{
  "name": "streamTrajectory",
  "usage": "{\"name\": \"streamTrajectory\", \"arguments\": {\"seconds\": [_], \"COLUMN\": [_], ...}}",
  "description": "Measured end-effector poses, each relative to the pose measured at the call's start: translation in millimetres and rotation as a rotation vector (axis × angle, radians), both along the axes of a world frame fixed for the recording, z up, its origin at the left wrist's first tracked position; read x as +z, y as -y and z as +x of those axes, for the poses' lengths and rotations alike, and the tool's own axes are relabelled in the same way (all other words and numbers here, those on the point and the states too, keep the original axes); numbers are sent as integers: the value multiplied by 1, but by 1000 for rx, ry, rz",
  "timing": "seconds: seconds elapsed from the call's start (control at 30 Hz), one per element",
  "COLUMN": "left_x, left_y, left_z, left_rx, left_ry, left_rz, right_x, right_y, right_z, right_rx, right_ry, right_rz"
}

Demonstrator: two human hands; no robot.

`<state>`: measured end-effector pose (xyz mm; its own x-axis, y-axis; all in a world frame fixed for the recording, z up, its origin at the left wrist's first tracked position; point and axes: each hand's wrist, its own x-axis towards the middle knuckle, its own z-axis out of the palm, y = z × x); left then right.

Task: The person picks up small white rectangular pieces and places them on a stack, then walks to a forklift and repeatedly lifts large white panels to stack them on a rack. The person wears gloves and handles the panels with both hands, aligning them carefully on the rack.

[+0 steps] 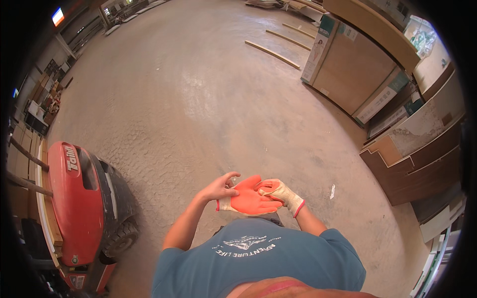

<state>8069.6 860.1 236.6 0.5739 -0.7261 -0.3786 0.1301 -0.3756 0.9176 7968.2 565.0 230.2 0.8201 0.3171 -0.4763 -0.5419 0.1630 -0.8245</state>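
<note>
A loose work glove [247, 198] with an orange coated palm and a pale knit cuff is held up in front of my body, palm side showing. My bare left hand [218, 189] pinches it near the cuff, thumb on the orange coating and index finger stretched out above. A matching glove with a red-edged cuff covers my right hand [283, 192]. Its curled fingers close on the finger end of the loose glove; the exact grip is partly hidden.
A red and black forklift [74, 198] stands close on my left. To the right lean large cartons [348, 69] and stacked boards [412, 159]. Wooden strips [272, 54] lie on the dusty concrete floor [198, 99] ahead. Shelved goods [42, 107] line the far left.
</note>
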Motion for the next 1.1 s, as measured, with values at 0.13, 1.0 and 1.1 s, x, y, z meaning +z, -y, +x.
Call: {"name": "streamTrajectory", "arguments": {"seconds": [0.13, 1.0, 1.1], "left_x": [-35, -112, -96], "left_y": [-1, -210, -221], "left_z": [132, 834, 924], "left_rx": [241, 1021, 1068], "left_ry": [-290, -549, -590], "left_rz": [147, -627, -535], "right_x": [3, 1, -7], "right_y": [14, -267, -333], "right_z": [116, 1022, 1069], "right_rx": [-188, 892, 825], "right_ry": [20, 562, 741], "right_rz": [-35, -1142, -954]}}
